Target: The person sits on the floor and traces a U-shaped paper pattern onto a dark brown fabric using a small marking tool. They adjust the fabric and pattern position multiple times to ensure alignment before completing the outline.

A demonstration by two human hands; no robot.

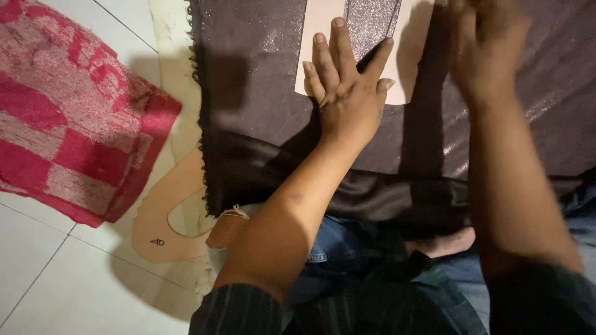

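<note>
Left hand (347, 93) flat on pale card pattern (406, 56) over glittery dark fabric (261, 80)

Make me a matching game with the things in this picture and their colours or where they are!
Things:
1. folded cloth
2. curved template
3. sparkly fabric
4. left hand

Places or colours:
A. dark brown, spread out across the top
B. pressing flat on a pale paper pattern
C. red and pink, lying on the white floor tiles at the left
D. tan, partly tucked under the fabric's frayed edge

Pairs: 1-C, 2-D, 3-A, 4-B
</note>
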